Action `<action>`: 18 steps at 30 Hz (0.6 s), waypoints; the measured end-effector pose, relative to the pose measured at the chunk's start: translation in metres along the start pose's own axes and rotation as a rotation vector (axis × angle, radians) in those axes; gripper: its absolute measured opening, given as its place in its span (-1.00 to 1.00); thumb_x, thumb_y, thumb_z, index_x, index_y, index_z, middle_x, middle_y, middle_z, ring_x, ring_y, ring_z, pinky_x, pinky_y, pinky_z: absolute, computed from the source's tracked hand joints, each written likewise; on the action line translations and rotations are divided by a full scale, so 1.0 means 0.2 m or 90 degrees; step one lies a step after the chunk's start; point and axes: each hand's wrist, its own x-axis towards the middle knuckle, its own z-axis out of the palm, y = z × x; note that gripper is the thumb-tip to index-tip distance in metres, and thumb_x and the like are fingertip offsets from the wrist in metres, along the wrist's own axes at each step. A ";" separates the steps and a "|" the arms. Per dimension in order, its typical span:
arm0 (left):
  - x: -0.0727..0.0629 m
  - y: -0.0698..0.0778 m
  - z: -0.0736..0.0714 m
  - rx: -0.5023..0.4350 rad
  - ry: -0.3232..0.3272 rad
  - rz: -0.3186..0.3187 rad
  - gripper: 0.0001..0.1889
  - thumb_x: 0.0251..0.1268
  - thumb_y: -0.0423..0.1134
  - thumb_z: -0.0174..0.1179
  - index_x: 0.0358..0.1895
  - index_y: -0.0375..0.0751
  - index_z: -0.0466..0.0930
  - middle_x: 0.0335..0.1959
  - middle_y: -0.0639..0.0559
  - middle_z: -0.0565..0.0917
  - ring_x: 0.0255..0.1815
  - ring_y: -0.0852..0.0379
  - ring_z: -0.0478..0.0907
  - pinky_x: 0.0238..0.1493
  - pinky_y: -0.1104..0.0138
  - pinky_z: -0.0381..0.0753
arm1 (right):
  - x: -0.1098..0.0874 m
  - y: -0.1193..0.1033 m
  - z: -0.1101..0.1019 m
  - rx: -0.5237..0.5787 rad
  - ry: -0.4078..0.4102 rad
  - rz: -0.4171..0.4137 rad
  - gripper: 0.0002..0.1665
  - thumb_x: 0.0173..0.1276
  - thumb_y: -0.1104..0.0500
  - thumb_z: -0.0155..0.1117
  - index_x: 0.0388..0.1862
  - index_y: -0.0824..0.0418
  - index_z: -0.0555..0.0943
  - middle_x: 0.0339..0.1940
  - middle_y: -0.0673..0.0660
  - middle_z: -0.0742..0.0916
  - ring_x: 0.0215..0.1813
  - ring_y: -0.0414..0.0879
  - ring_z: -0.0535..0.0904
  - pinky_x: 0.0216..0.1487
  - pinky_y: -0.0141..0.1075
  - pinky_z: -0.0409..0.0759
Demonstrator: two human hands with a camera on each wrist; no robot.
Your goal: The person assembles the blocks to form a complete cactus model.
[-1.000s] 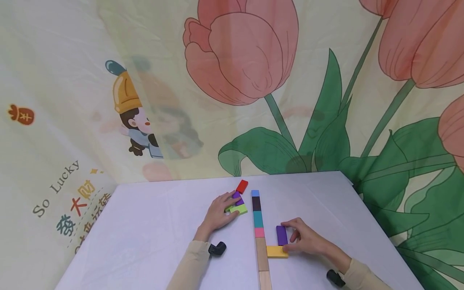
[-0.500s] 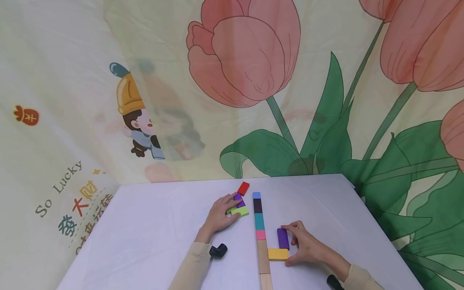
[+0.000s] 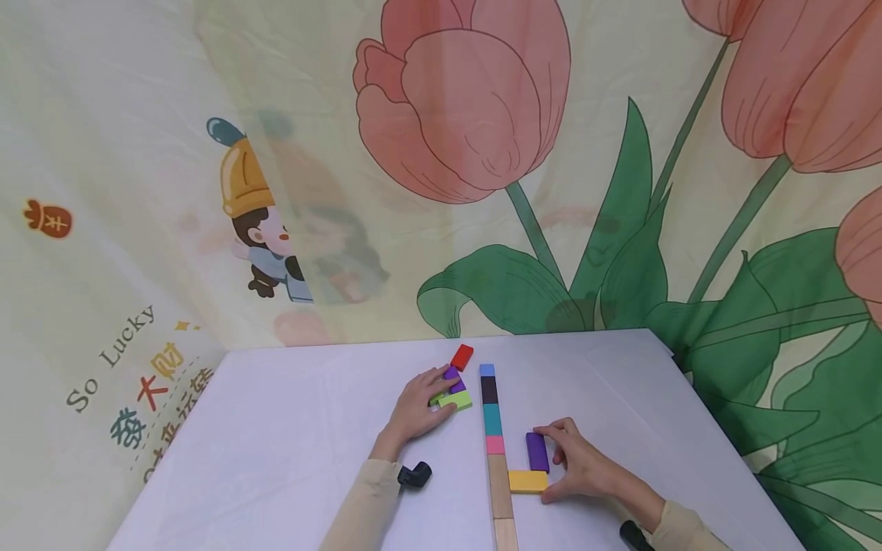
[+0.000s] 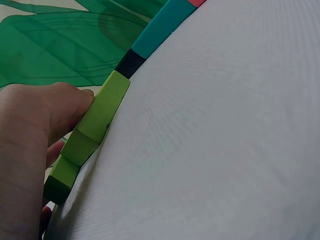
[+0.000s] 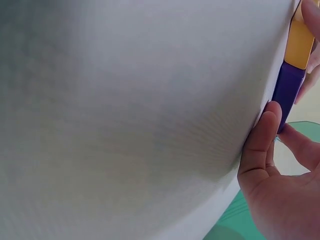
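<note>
At the right of the row, my right hand (image 3: 586,463) spans a purple block (image 3: 537,451) and a yellow block (image 3: 527,481). Its index finger is at the purple block's far end, its thumb at the yellow block's near right corner. In the right wrist view the purple block (image 5: 288,87) stands end to side against the yellow block (image 5: 299,45). My left hand (image 3: 413,405) rests over a small cluster of blocks: a light green block (image 3: 456,400) by the thumb and a purple block (image 3: 458,387) under the fingers. Green blocks (image 4: 102,107) line up beside the left thumb.
A straight row runs away from me: wooden blocks (image 3: 499,486), then pink (image 3: 494,445), teal (image 3: 492,419), black (image 3: 488,390) and blue (image 3: 487,370). A red block (image 3: 462,357) lies beyond the left hand. The white table (image 3: 310,436) ends at a printed curtain (image 3: 310,153).
My right thumb has slid from the yellow block's right end to its near corner. The purple block on the right has tilted slightly. The left hand stays over its blocks.
</note>
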 end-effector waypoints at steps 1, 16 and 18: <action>0.00 0.00 0.00 -0.003 0.000 0.000 -0.45 0.30 0.11 0.11 0.34 0.07 0.52 0.48 0.03 0.33 0.49 -0.12 0.20 0.44 -0.11 0.17 | 0.00 0.00 0.00 0.002 -0.001 0.001 0.18 -0.40 0.02 0.80 0.31 0.24 0.47 -0.03 0.13 0.37 -0.30 -0.11 0.36 -0.42 -0.40 0.42; 0.00 -0.01 0.01 0.000 -0.002 -0.002 -0.45 0.30 0.11 0.12 0.34 0.09 0.52 0.48 0.04 0.33 0.49 -0.12 0.21 0.44 -0.10 0.18 | 0.00 0.01 -0.01 0.012 -0.016 0.003 0.20 -0.35 -0.04 0.78 0.35 0.22 0.44 -0.02 0.13 0.38 -0.29 -0.10 0.37 -0.41 -0.40 0.47; 0.00 -0.01 0.01 0.000 -0.001 -0.001 -0.45 0.29 0.12 0.11 0.34 0.09 0.52 0.48 0.04 0.33 0.49 -0.12 0.20 0.44 -0.10 0.17 | 0.00 0.01 -0.02 0.028 -0.020 -0.005 0.17 -0.25 -0.05 0.74 0.37 0.25 0.42 -0.03 0.14 0.38 -0.29 -0.10 0.37 -0.40 -0.41 0.47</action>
